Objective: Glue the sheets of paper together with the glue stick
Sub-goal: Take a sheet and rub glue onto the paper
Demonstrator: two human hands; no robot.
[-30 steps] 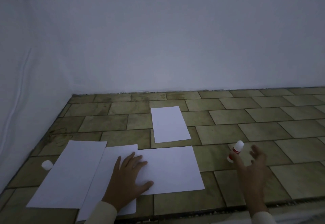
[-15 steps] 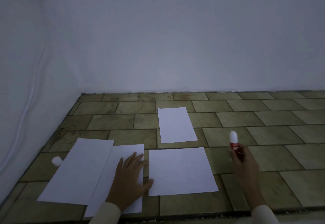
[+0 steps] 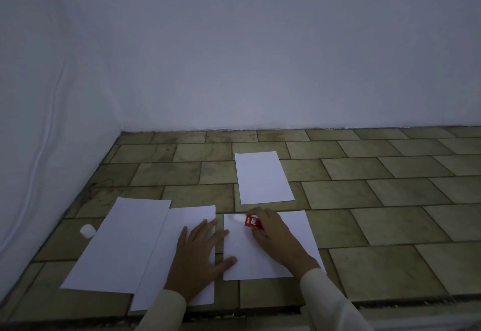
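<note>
Glue stick [image 3: 252,221] in right hand [image 3: 273,231], fingers curled round the red barrel, gripping it. The stick lies low and nearly flat, with its white tip pointing left. The tip sits at the far left corner of the right sheet [image 3: 296,229] and looks to touch the paper, but blur there leaves contact unsure. Right wrist and forearm cross the near right part of that same sheet.

Left hand [image 3: 200,255] is open, palm down, fingers spread and straight, pressing flat on the middle sheet [image 3: 187,217]. Its thumb and one fingertip reach across a narrow strip of floor onto the left edge of the right sheet. It holds nothing.

Left sheet [image 3: 122,239] lies angled, its right edge overlapping the middle sheet's left edge, seemingly on top. Far sheet [image 3: 263,177] lies alone beyond the right sheet, just apart from it, with a thin line of tile between them. All four sheets are white, blank and flat on the floor [image 3: 390,200].

A small white cap [image 3: 87,230] lies on the tiles just beside the left sheet's left edge, well apart from the stick.

The floor is greenish-tan tile in a brick pattern and meets a plain white wall [image 3: 260,57] at the back and left. A thin white cable [image 3: 44,135] runs down the left wall. Cream sleeves [image 3: 330,302] cover both wrists. Light is dim.
</note>
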